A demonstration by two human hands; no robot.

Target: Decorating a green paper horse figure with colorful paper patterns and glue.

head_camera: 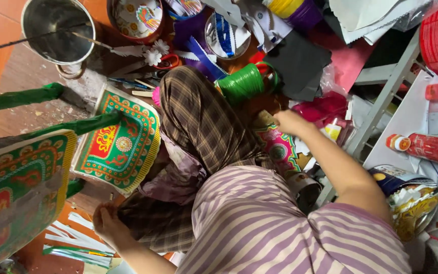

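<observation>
The right hand [289, 122] rests on a small decorated paper piece [276, 144], printed pink and green with a round medallion pattern, lying tilted on the floor just beside the person's plaid-trousered knee; part of it is hidden under the hand and the leg. The left hand [108, 223] sits low by the hip, right beside a loose bunch of thin white and green paper strips [74, 238] fanned out flat on the orange floor. Whether its fingers pinch a strip cannot be told.
</observation>
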